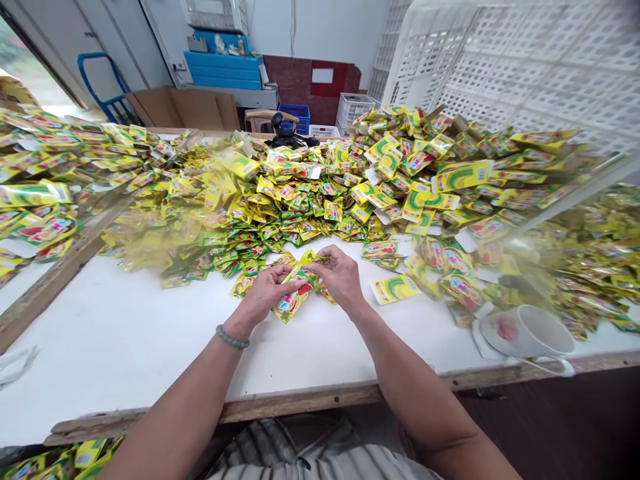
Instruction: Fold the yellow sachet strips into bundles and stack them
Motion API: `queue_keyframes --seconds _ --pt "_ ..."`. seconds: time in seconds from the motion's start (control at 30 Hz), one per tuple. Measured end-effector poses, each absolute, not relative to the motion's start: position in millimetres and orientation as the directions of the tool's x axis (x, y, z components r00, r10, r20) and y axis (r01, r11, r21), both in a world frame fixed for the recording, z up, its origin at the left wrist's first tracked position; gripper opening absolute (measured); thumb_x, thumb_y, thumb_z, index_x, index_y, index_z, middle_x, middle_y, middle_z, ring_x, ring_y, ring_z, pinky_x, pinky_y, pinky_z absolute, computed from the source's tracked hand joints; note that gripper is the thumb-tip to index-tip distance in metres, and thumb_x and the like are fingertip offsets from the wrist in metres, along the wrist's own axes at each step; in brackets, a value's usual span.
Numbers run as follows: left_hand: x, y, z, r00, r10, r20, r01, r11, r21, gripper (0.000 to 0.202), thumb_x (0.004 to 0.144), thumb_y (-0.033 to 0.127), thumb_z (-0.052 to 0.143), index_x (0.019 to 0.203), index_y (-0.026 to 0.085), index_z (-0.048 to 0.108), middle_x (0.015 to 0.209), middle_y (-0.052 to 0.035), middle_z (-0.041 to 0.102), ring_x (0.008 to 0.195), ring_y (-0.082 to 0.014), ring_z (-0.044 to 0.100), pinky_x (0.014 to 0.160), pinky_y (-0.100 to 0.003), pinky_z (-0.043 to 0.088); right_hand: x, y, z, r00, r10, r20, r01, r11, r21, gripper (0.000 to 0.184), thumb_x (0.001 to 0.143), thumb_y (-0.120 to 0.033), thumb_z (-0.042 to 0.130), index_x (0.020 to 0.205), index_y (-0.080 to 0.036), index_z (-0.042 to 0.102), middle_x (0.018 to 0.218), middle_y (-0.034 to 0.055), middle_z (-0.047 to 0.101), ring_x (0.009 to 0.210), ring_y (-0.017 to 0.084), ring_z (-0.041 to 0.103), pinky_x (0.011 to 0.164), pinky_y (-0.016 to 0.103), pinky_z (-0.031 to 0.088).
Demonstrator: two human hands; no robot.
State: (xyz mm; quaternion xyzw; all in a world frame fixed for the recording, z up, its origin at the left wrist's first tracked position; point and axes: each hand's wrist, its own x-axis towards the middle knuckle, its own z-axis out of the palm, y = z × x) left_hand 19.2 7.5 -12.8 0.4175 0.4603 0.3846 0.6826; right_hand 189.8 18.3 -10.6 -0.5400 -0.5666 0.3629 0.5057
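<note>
Over the white tabletop (pixel 165 347), my left hand (pixel 267 288) grips a small printed carton (pixel 293 300) in yellow, green and red, its thumb across the front. The carton is tilted, with its lower corner toward me. At its upper end my right hand (pixel 337 275) pinches a small yellow-green sachet (pixel 311 257), fingers closed. Whether the sachet is partly inside the carton I cannot tell. A few loose sachets (pixel 243 285) lie just beyond and beside my left hand. Right of my right hand a yellow carton (pixel 395 288) lies flat on the table.
Behind my hands spreads a heap of sachets (pixel 285 207), with piled cartons (pixel 425 180) at the right and more cartons (pixel 40 227) at the left beyond a wooden strip (pixel 65 267). A white mug (pixel 525 331) stands near the front edge. A white plastic crate (pixel 500 67) rises at the right.
</note>
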Motion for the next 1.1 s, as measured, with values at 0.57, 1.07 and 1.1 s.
queue_keyframes --seconds 0.57,1.07,1.1 --pt "25 8 -18 0.159 0.976 -0.148 -0.205 0.180 0.962 0.052 0.055 0.039 0.091 0.093 0.016 0.065 0.081 -0.0034 0.076 0.070 -0.0185 0.071 0.069 -0.029 0.054 191 17 -11 0.059 0.936 0.347 0.489 0.276 -0.828 0.030 0.085 -0.051 0.066 0.069 -0.025 0.072 0.101 0.0086 0.068 0.109 0.028 0.049 0.099 0.046 0.039" --pt "27 4 -4 0.123 0.988 -0.093 -0.254 0.122 0.959 0.056 0.059 0.039 0.085 0.101 0.020 0.052 0.073 0.0023 0.071 0.061 -0.0157 0.066 0.062 -0.027 0.051 187 19 -15 -0.120 0.949 0.291 0.452 0.313 -0.835 0.011 0.084 -0.036 0.070 0.082 -0.025 0.071 0.103 0.0065 0.066 0.114 0.026 0.050 0.100 0.042 0.040" --pt "27 3 -4 0.116 0.989 -0.091 -0.251 0.118 0.961 0.060 0.059 0.039 0.086 0.103 0.021 0.050 0.072 0.0032 0.070 0.060 -0.0151 0.065 0.061 -0.026 0.050 186 19 -15 -0.137 0.950 0.279 0.456 0.311 -0.834 0.010 0.084 -0.035 0.070 0.082 -0.025 0.071 0.100 0.0063 0.065 0.112 0.026 0.051 0.098 0.041 0.041"
